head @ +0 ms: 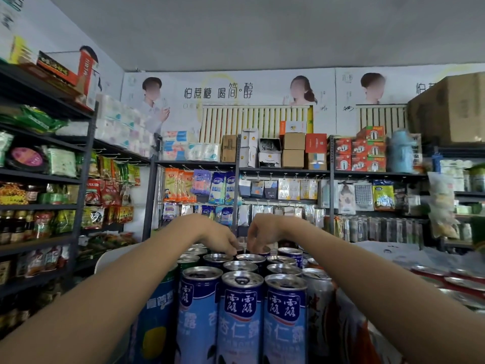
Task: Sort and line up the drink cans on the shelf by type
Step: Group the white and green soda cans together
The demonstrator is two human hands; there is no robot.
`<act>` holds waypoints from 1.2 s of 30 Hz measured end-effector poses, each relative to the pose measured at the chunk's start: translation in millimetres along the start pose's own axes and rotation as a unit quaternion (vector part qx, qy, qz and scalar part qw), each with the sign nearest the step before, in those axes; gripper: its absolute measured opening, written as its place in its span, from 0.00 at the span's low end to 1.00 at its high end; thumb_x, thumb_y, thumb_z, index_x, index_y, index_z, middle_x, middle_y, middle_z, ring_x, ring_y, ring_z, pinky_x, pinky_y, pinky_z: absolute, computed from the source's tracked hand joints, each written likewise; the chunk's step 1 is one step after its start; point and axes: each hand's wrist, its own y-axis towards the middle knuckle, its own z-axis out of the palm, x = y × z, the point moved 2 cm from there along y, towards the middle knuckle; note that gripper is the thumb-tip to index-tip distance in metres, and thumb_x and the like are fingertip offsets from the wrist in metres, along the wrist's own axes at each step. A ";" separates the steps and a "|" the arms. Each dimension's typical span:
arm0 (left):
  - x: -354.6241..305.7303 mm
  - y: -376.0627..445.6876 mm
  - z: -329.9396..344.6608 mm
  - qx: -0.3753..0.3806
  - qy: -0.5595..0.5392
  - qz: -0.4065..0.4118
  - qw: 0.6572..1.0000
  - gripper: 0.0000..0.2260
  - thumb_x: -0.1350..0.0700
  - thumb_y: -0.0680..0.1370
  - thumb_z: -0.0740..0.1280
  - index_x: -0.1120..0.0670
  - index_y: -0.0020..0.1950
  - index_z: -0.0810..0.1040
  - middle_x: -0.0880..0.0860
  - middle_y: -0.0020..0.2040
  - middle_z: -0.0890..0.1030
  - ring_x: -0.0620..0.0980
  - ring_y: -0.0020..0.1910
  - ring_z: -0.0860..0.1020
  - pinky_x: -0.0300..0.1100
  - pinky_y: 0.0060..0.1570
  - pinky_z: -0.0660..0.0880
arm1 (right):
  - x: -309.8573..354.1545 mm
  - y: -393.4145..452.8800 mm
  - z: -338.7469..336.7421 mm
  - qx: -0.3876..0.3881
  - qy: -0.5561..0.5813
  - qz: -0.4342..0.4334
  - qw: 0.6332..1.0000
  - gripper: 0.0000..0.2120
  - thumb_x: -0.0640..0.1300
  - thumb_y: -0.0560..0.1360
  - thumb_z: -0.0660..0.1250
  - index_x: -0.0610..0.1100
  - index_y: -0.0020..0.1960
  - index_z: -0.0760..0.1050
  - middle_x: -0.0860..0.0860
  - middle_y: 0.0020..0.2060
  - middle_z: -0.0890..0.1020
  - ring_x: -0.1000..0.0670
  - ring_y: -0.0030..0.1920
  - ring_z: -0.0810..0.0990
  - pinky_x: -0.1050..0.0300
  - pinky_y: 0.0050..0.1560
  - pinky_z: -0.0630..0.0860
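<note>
- We reach both arms over a standing block of blue cans, upright, long axes vertical, lids toward us.
- The cans that matter stand at the far end of the block, right beneath both grips; the front row stands well short of them, back toward our body.
- Our left hand arches down with fingers curled onto the rim of a back-row can; the grip looks pinched on its top, though the contact is partly hidden.
- Our right hand sits just beside it, fingertips drawn together on a neighbouring can's lid.
- Both hands lie about equally near the back row; a green-and-yellow can flanks the left forearm, a white-and-red can the right.
- We judge any lift must go straight up, since neighbours crowd each can.
</note>
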 end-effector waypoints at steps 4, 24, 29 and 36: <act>2.4 6.7 2.4 -0.040 0.042 -0.002 0.998 0.19 0.60 0.82 0.51 0.51 0.73 0.63 0.52 0.74 0.60 0.52 0.72 0.60 0.48 0.71 0.57 | 0.8 -1.4 3.9 -0.038 -0.012 -0.001 0.999 0.13 0.41 0.72 0.70 0.40 0.56 0.79 0.46 0.54 0.81 0.47 0.56 0.78 0.56 0.56 0.71; -0.8 16.5 -6.1 -0.170 -0.031 0.012 0.985 0.10 0.61 0.79 0.60 0.57 0.57 0.77 0.53 0.58 0.77 0.51 0.54 0.76 0.40 0.50 0.72 | -36.4 -28.2 -2.5 0.015 0.011 0.065 0.998 0.08 0.41 0.74 0.68 0.39 0.50 0.78 0.45 0.51 0.80 0.54 0.33 0.80 0.56 0.51 0.78; 1.7 13.7 -5.4 -0.134 -0.037 0.019 0.990 0.12 0.65 0.77 0.61 0.56 0.57 0.78 0.53 0.57 0.78 0.51 0.56 0.76 0.45 0.58 0.73 | -18.6 -21.3 -10.6 -0.083 0.029 0.041 0.995 0.12 0.47 0.72 0.70 0.42 0.52 0.80 0.47 0.53 0.80 0.47 0.53 0.77 0.54 0.55 0.71; 0.2 15.3 5.0 -0.188 0.006 -0.018 0.982 0.10 0.67 0.75 0.61 0.59 0.52 0.79 0.57 0.58 0.77 0.56 0.55 0.76 0.44 0.53 0.72 | -4.2 -5.1 4.9 -0.043 -0.007 0.042 0.998 0.09 0.42 0.71 0.71 0.40 0.50 0.81 0.45 0.52 0.82 0.46 0.54 0.79 0.55 0.53 0.74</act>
